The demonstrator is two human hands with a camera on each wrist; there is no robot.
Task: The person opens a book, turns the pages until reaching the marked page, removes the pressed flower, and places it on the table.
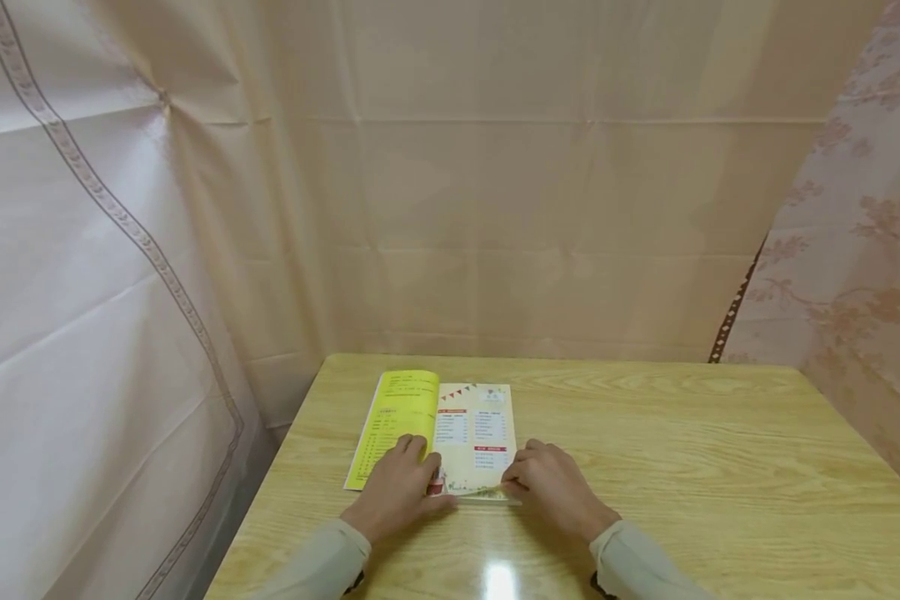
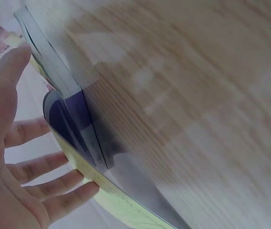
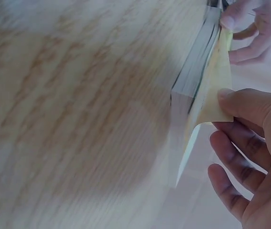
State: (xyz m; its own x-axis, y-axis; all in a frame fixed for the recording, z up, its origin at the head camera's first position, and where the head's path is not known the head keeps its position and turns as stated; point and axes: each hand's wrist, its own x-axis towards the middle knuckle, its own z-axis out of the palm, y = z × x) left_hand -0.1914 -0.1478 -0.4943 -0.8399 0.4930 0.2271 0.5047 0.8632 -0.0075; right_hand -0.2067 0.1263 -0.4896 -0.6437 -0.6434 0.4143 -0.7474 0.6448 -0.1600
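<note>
An open book (image 1: 480, 417) lies on the wooden table, its yellow left page (image 1: 401, 404) turned over to the left and a cream page of printed lists on the right. My left hand (image 1: 399, 483) rests on the yellow page near the spine, fingers spread across it, thumb at the book's lower edge. At the lower right corner, my right hand (image 1: 555, 483) pinches the cream page (image 3: 214, 90) between thumb and index finger. That corner is lifted off the thick stack of pages (image 3: 195, 67) below, as the right wrist view shows.
The wooden table (image 1: 682, 467) extends to the right of the book. A beige cloth (image 1: 495, 208) hangs behind it, with patterned cloth (image 1: 862, 275) at the right and pale cloth (image 1: 82, 333) at the left.
</note>
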